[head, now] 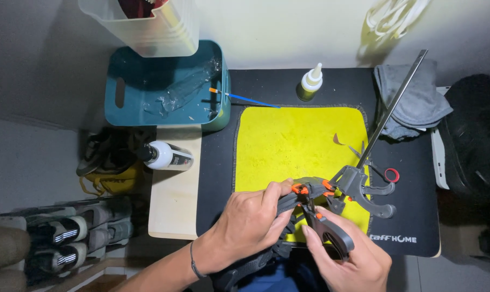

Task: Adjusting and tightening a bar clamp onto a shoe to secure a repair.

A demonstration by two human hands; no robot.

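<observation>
clamp (331, 227) gripped near mat's (266, 140) edge

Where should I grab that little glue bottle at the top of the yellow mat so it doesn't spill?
Grip the glue bottle around its greenish round body, not the thin white nozzle. It stands upright and alone on the black mat, so coming from the side, fingers wrapped around the body, probably works best and keeps it level.

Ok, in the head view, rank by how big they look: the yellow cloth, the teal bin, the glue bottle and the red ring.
1. yellow cloth
2. teal bin, slightly smaller
3. glue bottle
4. red ring
</observation>
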